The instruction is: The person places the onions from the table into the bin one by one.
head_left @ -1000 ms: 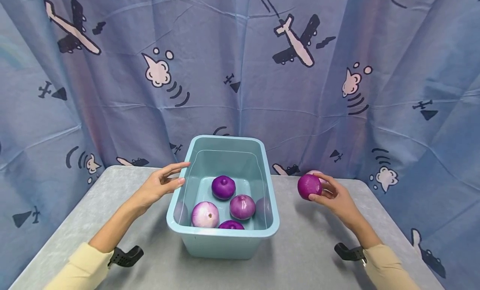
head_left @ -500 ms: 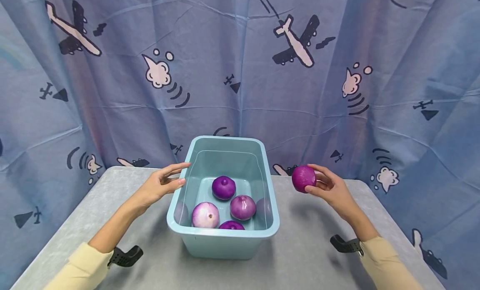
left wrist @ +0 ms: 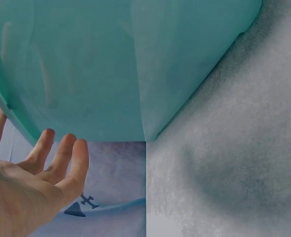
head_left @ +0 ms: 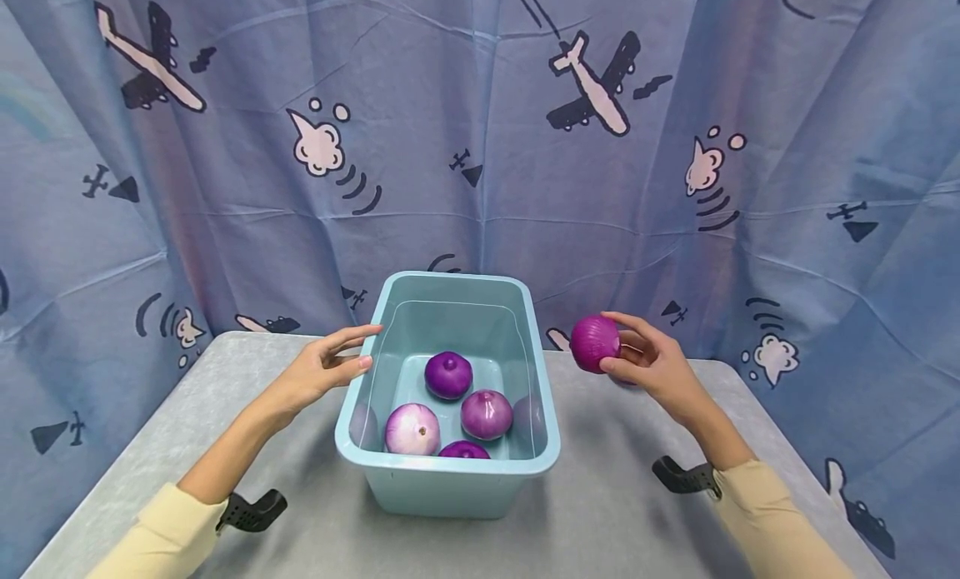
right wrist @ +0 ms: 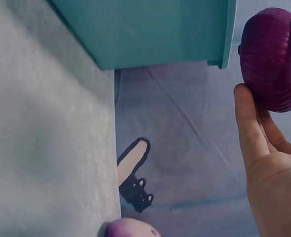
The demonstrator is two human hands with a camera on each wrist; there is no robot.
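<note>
My right hand (head_left: 663,366) grips a red onion (head_left: 594,344) above the table, to the right of a light blue plastic bin (head_left: 465,491). In the right wrist view the onion (right wrist: 270,61) sits between thumb and fingers. At the bin's left rim, my left hand (head_left: 318,371) has its fingers loosely extended, fingertips at the edge. The left wrist view has these fingers (left wrist: 64,155) beside the bin's outer wall. Inside the bin lie several onions: a dark purple one (head_left: 448,375), a purple one (head_left: 487,415), a pale one (head_left: 412,430), and a partly hidden one (head_left: 464,451).
Another onion (right wrist: 131,228), pale and purple, lies on the grey table (head_left: 592,512) near its back edge, mostly hidden by my right hand in the head view. A blue curtain (head_left: 420,129) with airplane prints hangs behind the table.
My right hand has lifted the red onion off the right side of the table and carried it up and left toward the bin. The left hand stays at the rim.
</note>
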